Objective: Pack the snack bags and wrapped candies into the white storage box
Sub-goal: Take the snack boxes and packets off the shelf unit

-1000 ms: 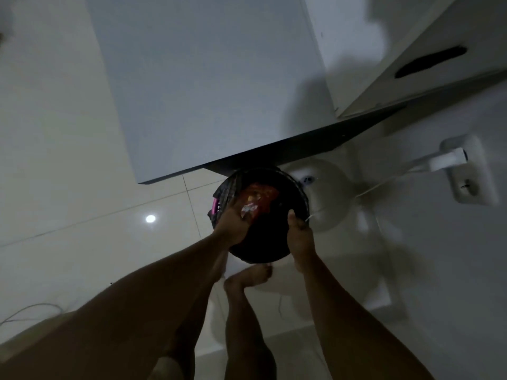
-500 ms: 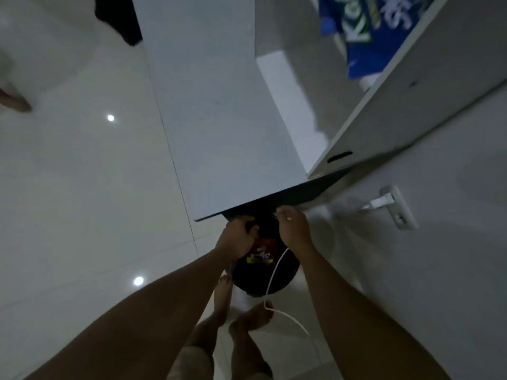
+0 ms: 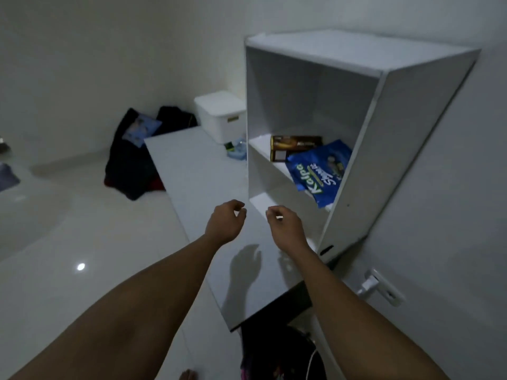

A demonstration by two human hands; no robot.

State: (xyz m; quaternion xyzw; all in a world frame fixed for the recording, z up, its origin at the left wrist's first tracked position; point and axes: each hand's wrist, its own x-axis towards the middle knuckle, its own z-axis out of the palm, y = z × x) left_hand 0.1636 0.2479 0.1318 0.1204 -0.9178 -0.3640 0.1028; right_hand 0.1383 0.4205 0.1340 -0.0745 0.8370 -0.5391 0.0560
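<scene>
I see both hands raised over the white desk [image 3: 192, 171], apart from each other and touching nothing. Left hand [image 3: 223, 223] has fingers loosely curled, thumb near forefinger, nothing visibly pinched; right hand [image 3: 284, 224] is the same, half-closed and empty as far as I can tell. Their shadows fall on the desk surface below.

White storage box [image 3: 220, 116], lid on, sits at the far end of the desk next to the cabinet's left wall. Open white cabinet [image 3: 397, 138] stands on the right w/ a blue snack bag [image 3: 319, 174] leaning over the shelf's front edge and a brown-gold carton [image 3: 295, 146] just behind it. Small blue-green items [image 3: 236, 150] lie btwn box and cabinet, too blurred to identify.

Dark bag [image 3: 282, 352] sits on the floor under the near desk edge, a white cord running into it. Pile of dark clothes [image 3: 134, 157] lies beyond the desk's left side. Wall socket w/ plug [image 3: 380, 286] at lower right.
</scene>
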